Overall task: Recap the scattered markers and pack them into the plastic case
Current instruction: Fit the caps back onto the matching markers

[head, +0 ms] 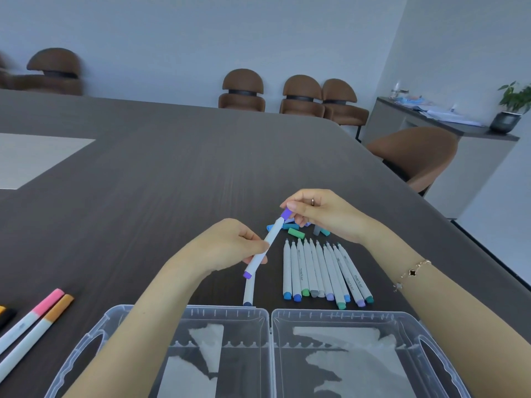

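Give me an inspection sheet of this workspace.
Surface: dark wood-grain table.
Job's things: clear case open, no markers inside; row of uncapped markers; loose caps.
Clutter: pink marker and orange marker at left.
Grippers: left hand holds purple marker; right hand presses purple cap on.
Cables: nothing seen.
Surroundings: brown chairs, sideboard, plant.

Purple cap (286,213), white marker (265,247), brown table (161,179).

Markers (321,271) behind open case (270,314)
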{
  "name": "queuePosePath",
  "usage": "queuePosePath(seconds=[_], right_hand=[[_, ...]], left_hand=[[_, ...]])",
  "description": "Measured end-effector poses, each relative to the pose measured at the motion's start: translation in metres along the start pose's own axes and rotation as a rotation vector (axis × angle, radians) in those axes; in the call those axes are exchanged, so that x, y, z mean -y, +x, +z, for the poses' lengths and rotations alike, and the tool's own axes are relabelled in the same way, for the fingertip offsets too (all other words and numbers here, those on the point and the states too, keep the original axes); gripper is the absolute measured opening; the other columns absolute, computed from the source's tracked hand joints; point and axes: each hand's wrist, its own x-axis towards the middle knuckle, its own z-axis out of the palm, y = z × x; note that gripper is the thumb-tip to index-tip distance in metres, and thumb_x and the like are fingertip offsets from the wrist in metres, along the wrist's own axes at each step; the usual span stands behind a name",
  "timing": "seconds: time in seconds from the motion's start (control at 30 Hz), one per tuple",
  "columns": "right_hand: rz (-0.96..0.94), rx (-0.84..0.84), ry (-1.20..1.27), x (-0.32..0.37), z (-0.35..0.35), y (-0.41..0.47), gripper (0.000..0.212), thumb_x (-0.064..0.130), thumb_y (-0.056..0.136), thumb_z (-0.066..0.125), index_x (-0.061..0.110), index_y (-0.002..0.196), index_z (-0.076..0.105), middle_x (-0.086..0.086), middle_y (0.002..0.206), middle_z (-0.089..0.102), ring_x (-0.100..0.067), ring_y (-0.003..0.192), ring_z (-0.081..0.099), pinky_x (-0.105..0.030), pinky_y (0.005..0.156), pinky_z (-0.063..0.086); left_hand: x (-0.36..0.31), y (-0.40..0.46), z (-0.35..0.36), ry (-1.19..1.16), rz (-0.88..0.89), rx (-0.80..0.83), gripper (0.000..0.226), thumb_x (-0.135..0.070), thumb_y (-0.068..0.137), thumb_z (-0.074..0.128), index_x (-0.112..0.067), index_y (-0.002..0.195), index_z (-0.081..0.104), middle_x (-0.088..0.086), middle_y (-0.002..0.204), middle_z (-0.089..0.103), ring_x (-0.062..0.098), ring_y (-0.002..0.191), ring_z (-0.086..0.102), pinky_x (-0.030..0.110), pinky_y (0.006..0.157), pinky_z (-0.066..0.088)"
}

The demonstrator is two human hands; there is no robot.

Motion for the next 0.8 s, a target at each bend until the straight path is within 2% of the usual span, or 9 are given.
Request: queuePosePath(seconds=[0.07, 0.13, 0.23, 0.3, 0.4, 0.5, 0.63, 0.73, 0.8], right_hand=[[-0.005, 0.021, 0.012, 0.0, 0.002, 0.0, 0.022, 0.028, 0.095, 0.054, 0.016, 0.104, 0.07, 0.002, 0.085, 0.068, -0.002, 0.072, 0.062, -0.014, 0.068, 0.05], [-0.006, 0.016, 0.025, 0.0, 0.003, 0.001, 0.022, 0.027, 0.096, 0.054, 0.015, 0.102, 0.071, 0.003, 0.084, 0.068, -0.003, 0.072, 0.062, -0.015, 0.068, 0.05], [-0.014, 0.007, 0.037, 0.0, 0.003, 0.001, 0.019, 0.024, 0.096, 0.054, 0.016, 0.1, 0.071, 0.004, 0.082, 0.068, -0.003, 0.072, 0.063, -0.015, 0.068, 0.051], [-0.016, 0.014, 0.082, -0.001, 0.002, 0.001, 0.019, 0.022, 0.096, 0.054, 0.016, 0.101, 0.071, 0.003, 0.083, 0.068, -0.005, 0.075, 0.063, -0.016, 0.07, 0.051], [-0.019, 0.02, 0.11, -0.001, 0.0, 0.001, 0.018, 0.021, 0.095, 0.055, 0.015, 0.1, 0.071, 0.005, 0.081, 0.068, -0.006, 0.075, 0.062, -0.019, 0.071, 0.051], [-0.025, 0.032, 0.121, -0.004, 0.0, -0.001, 0.018, 0.023, 0.094, 0.056, 0.015, 0.097, 0.072, 0.002, 0.082, 0.067, -0.007, 0.073, 0.061, -0.021, 0.072, 0.05], [-0.04, 0.027, 0.093, -0.007, -0.001, -0.006, 0.021, 0.025, 0.094, 0.056, 0.012, 0.098, 0.072, -0.006, 0.09, 0.069, -0.008, 0.073, 0.06, -0.021, 0.071, 0.05], [-0.077, -0.012, 0.069, -0.005, -0.001, -0.008, 0.02, 0.025, 0.095, 0.055, 0.016, 0.1, 0.072, -0.004, 0.089, 0.07, -0.009, 0.074, 0.063, -0.019, 0.069, 0.052], [-0.08, -0.024, 0.016, -0.005, -0.002, -0.007, 0.021, 0.026, 0.097, 0.052, 0.019, 0.108, 0.07, -0.004, 0.089, 0.071, -0.009, 0.075, 0.064, -0.02, 0.069, 0.054]], left_hand=[[0.0, 0.002, 0.003, -0.003, 0.013, -0.012, 0.021, -0.028, 0.095, 0.053, -0.017, 0.086, 0.068, -0.004, 0.093, 0.074, 0.007, 0.079, 0.062, 0.017, 0.056, 0.036], [-0.002, 0.003, 0.005, -0.031, 0.015, 0.002, 0.023, -0.027, 0.095, 0.052, -0.014, 0.098, 0.07, -0.003, 0.096, 0.073, 0.006, 0.076, 0.06, 0.016, 0.058, 0.037], [-0.005, 0.003, 0.009, -0.164, -0.023, 0.018, 0.026, -0.027, 0.094, 0.055, -0.009, 0.106, 0.071, 0.001, 0.097, 0.072, 0.007, 0.071, 0.058, 0.016, 0.063, 0.043], [-0.004, 0.004, 0.009, -0.233, -0.044, 0.008, 0.026, -0.024, 0.093, 0.057, -0.008, 0.107, 0.071, 0.004, 0.099, 0.072, 0.011, 0.083, 0.063, 0.019, 0.071, 0.05], [-0.003, 0.006, 0.008, -0.278, -0.057, 0.0, 0.024, -0.022, 0.093, 0.058, -0.007, 0.107, 0.071, 0.005, 0.101, 0.072, 0.015, 0.099, 0.065, 0.025, 0.087, 0.051], [-0.004, 0.006, 0.012, -0.28, -0.058, -0.009, 0.024, -0.021, 0.092, 0.058, -0.006, 0.107, 0.071, 0.005, 0.101, 0.072, 0.015, 0.099, 0.066, 0.025, 0.088, 0.051], [-0.002, 0.006, 0.013, -0.239, -0.044, -0.037, 0.024, -0.022, 0.092, 0.059, -0.009, 0.107, 0.071, 0.004, 0.099, 0.072, 0.018, 0.102, 0.064, 0.033, 0.097, 0.048], [-0.003, 0.007, 0.014, -0.2, -0.023, -0.014, 0.025, -0.025, 0.091, 0.06, -0.01, 0.107, 0.071, 0.003, 0.1, 0.072, 0.015, 0.099, 0.065, 0.031, 0.095, 0.05], [-0.002, 0.011, 0.019, -0.098, -0.017, -0.064, 0.025, -0.03, 0.089, 0.062, -0.011, 0.101, 0.073, 0.002, 0.096, 0.073, 0.014, 0.089, 0.067, 0.025, 0.083, 0.054]])
